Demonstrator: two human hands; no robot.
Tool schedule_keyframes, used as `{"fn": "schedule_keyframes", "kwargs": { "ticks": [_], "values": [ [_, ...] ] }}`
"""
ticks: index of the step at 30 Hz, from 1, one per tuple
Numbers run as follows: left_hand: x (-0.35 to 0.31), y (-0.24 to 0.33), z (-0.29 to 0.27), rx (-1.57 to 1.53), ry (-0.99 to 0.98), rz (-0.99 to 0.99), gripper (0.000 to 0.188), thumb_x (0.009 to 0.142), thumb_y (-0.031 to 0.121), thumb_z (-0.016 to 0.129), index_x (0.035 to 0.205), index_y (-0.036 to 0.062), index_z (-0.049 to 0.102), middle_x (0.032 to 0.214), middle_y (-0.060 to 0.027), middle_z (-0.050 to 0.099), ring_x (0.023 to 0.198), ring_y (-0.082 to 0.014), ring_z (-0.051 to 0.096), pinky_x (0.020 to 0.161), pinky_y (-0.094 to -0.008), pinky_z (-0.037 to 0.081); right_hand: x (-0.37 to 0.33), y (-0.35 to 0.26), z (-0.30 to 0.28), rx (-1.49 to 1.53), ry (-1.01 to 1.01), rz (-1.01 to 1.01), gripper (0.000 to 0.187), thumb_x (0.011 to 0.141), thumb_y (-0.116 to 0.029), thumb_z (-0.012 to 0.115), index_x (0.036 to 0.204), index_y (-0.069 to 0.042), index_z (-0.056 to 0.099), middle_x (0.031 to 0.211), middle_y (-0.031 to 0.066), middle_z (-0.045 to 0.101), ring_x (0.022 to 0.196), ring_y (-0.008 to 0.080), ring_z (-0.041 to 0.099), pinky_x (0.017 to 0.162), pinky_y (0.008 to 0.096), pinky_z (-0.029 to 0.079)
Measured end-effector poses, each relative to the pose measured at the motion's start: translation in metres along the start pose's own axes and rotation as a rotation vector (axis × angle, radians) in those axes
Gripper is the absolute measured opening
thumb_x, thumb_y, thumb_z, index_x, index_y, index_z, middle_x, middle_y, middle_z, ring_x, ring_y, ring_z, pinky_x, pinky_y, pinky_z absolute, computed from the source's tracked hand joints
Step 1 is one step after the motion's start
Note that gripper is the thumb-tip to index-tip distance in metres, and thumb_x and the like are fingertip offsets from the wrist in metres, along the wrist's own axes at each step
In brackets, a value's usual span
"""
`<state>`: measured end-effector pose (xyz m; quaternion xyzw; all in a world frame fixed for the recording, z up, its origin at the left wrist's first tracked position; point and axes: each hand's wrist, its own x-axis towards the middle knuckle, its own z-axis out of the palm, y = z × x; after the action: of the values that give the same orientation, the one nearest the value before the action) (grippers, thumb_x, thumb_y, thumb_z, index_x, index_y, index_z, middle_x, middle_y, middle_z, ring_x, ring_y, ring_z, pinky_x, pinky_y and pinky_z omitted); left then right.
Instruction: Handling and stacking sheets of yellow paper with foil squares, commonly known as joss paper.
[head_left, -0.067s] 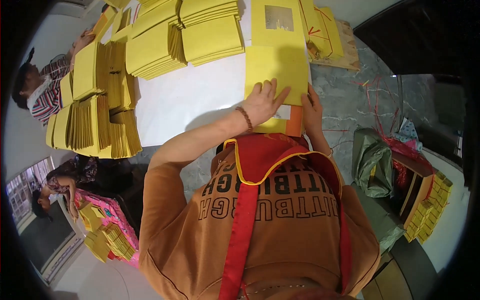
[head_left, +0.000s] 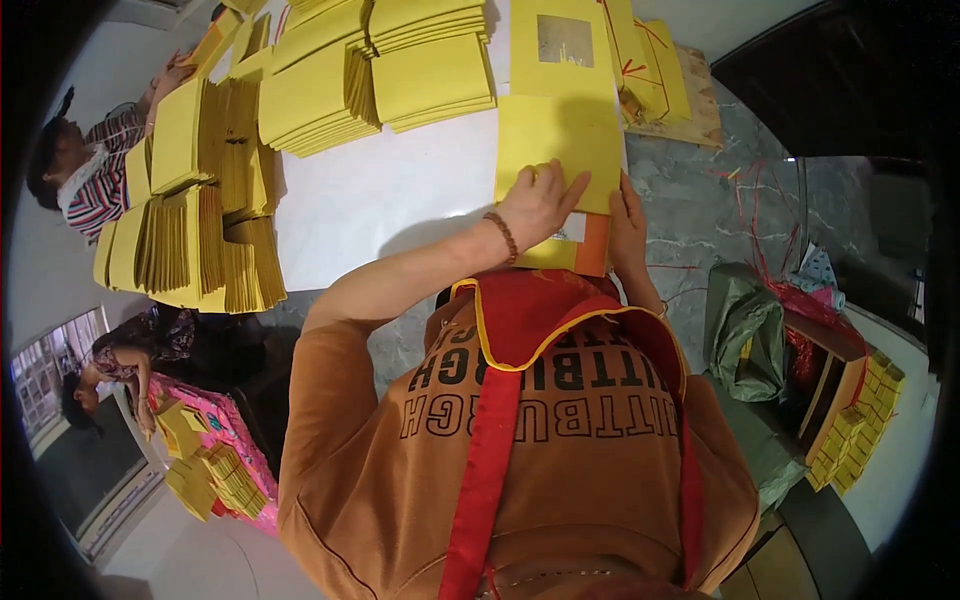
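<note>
My left hand [head_left: 535, 210] lies palm down, fingers spread, on a folded yellow paper panel [head_left: 555, 135] near the table's front edge. At the panel's right edge rests my right hand [head_left: 628, 225], its fingers stretched along the side and its thumb hidden. Below the panel, an orange strip [head_left: 593, 243] and a small pale printed patch show between my hands. Beyond it extends a yellow sheet with a grey rectangular patch [head_left: 566, 42].
Stacks of folded yellow paper [head_left: 318, 95] cover the table's far and left sides. Yellow bundles tied with red string [head_left: 655, 75] lie on a wooden board at right. Green bags [head_left: 745, 335] stand on the floor. Two other people handle yellow paper at left.
The view has shifted slightly, moving the table and stacks a little to the right in the picture. Both hands keep nearly the same place on the yellow panel.
</note>
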<state>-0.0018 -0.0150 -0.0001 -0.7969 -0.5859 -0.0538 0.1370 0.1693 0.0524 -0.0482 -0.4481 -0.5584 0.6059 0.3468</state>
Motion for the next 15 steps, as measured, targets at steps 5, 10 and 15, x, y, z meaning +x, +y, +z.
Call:
{"fn": "schedule_keyframes", "kwargs": {
  "ticks": [5,10,15],
  "values": [
    [0.009,-0.016,0.002,-0.154,-0.066,-0.036,0.055,0.066,0.022,0.062,0.117,0.0027,0.052,0.09,-0.005,0.054,0.088,-0.0199,0.051,0.068,-0.0329,0.041,-0.004,-0.01,0.003,0.26,0.028,0.137,0.046,0.098,-0.029,0.035,0.131,0.003,0.04,0.129,0.0131,0.044,0.118,0.0203,0.043,0.1,0.0303,0.032],
    [0.001,-0.069,-0.036,-0.212,0.339,-0.132,0.05,0.063,0.006,0.061,0.113,0.0045,0.055,0.095,-0.0046,0.06,0.08,-0.022,0.054,0.068,-0.0348,0.044,-0.001,0.0,-0.006,0.286,0.037,0.177,0.045,0.099,-0.029,0.034,0.129,0.003,0.042,0.124,0.0125,0.05,0.113,0.0188,0.046,0.097,0.0299,0.035],
    [-0.024,-0.161,-0.022,0.08,0.339,-0.35,0.048,0.071,0.0,0.053,0.117,0.0105,0.055,0.109,-0.0043,0.061,0.09,-0.0233,0.054,0.073,-0.0359,0.041,-0.002,-0.008,-0.003,0.185,-0.014,0.161,0.042,0.098,-0.028,0.035,0.127,0.0,0.045,0.121,0.0091,0.052,0.108,0.0156,0.05,0.092,0.0272,0.04]
  ]
}}
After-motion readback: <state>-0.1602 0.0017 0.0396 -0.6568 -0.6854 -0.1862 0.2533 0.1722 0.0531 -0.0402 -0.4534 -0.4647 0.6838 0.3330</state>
